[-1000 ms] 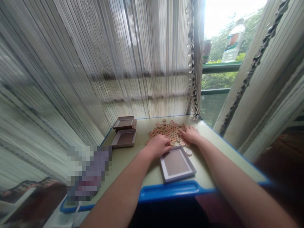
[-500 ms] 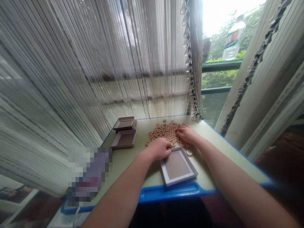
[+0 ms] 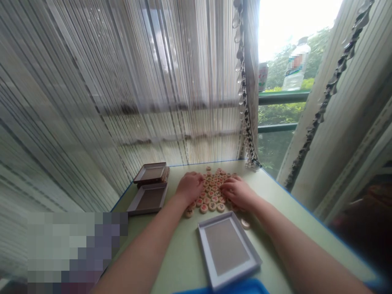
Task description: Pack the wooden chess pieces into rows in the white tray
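Note:
Many round wooden pieces (image 3: 212, 196) with red and dark characters lie in a pile on the pale green table. My left hand (image 3: 191, 187) rests at the pile's left side, fingers bent against the pieces. At the right side, my right hand (image 3: 237, 190) touches the pieces with curled fingers. Whether either hand grips a piece is hidden. An open shallow box tray (image 3: 228, 245) with a grey bottom lies in front of the pile, and nothing is in it. One loose piece (image 3: 245, 223) sits beside its upper right corner.
A stack of shallow boxes (image 3: 150, 173) and another open tray (image 3: 149, 199) stand at the table's left edge. String curtains hang behind the table (image 3: 281, 204). A bottle (image 3: 295, 67) and a can (image 3: 262, 76) stand at the window. A pixelated area covers the lower left.
My left hand has left the near tray's corner and moved up and left to the pile's left side. My right hand stays at the right side. The view has tilted and shifted slightly.

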The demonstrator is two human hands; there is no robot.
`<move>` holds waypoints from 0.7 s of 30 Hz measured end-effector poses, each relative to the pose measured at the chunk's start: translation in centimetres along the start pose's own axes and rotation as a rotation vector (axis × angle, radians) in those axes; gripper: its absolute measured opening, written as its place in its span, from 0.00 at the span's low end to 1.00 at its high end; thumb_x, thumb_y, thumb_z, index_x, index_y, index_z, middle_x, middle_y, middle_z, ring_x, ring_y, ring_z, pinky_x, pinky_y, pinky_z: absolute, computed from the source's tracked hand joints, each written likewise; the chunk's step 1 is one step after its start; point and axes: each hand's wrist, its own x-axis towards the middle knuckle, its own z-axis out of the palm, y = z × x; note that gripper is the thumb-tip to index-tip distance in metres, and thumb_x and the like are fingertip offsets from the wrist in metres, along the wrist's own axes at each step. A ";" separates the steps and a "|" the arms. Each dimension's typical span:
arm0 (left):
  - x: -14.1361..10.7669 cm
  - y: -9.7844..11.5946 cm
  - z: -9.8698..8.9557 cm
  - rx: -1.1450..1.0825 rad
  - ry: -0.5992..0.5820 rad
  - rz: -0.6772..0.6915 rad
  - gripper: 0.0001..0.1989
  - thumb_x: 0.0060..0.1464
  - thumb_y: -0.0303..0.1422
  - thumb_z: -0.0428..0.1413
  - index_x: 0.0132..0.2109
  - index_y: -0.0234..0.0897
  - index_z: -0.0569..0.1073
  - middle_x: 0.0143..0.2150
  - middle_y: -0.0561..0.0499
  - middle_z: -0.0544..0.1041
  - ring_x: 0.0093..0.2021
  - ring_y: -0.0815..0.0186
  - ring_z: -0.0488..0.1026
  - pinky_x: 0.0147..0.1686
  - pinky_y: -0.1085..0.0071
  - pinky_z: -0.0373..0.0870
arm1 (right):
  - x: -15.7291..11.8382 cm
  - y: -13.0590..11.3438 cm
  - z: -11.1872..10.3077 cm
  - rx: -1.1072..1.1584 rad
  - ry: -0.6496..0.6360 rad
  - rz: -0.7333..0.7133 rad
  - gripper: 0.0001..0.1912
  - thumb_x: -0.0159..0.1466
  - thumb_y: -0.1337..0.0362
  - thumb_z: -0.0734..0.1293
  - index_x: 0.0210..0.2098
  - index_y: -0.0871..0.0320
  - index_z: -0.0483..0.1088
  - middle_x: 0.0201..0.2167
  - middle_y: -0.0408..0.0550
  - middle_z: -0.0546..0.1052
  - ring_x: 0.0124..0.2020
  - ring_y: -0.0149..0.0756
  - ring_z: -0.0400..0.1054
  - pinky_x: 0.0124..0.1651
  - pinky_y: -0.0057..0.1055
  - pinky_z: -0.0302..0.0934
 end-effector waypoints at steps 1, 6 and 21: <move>0.2 0.0 0.4 -0.039 0.016 0.028 0.11 0.51 0.32 0.49 0.37 0.38 0.76 0.40 0.48 0.75 0.46 0.62 0.68 0.50 0.67 0.63 | 0.0 -0.1 0.0 0.009 -0.007 -0.014 0.15 0.63 0.58 0.58 0.42 0.50 0.74 0.42 0.47 0.75 0.44 0.41 0.62 0.48 0.37 0.56; -0.2 -0.4 1.9 -0.245 0.036 -0.079 0.11 0.50 0.37 0.52 0.32 0.38 0.76 0.36 0.50 0.76 0.38 0.65 0.71 0.43 0.70 0.67 | -0.2 -0.5 -0.1 0.019 -0.020 -0.013 0.17 0.62 0.57 0.58 0.44 0.51 0.73 0.44 0.48 0.74 0.44 0.42 0.61 0.48 0.39 0.57; -1.1 1.7 1.8 0.114 -0.058 0.102 0.15 0.54 0.38 0.47 0.39 0.37 0.74 0.42 0.44 0.73 0.45 0.56 0.68 0.45 0.62 0.64 | -0.1 0.2 0.5 -0.007 -0.015 0.018 0.21 0.64 0.56 0.56 0.51 0.55 0.68 0.54 0.48 0.68 0.55 0.41 0.59 0.58 0.38 0.51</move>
